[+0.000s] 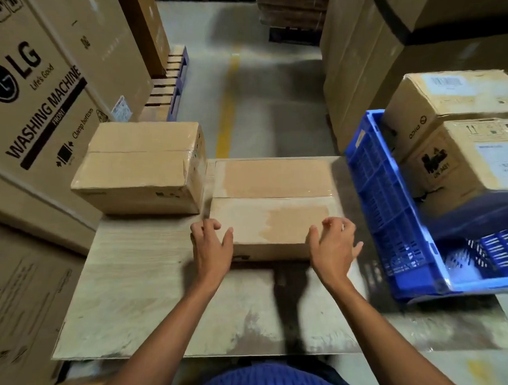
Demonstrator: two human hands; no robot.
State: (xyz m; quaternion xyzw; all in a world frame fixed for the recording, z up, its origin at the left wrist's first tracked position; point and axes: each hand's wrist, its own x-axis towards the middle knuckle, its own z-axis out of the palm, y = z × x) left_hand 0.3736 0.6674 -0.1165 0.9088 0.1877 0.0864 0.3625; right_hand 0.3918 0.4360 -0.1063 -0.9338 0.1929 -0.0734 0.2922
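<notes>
A taped cardboard box lies flat on a wooden board in front of me. My left hand is at its near left corner, fingers loosely curled over the top edge. My right hand is at the near right corner, fingers bent above the top face. Neither hand plainly grips the box. A second taped cardboard box sits on the board to the left, touching the first.
Large washing machine cartons stand along the left. A blue plastic crate on the right holds two cardboard boxes. Tall cartons line the right of an aisle with a yellow floor line. A pallet lies back left.
</notes>
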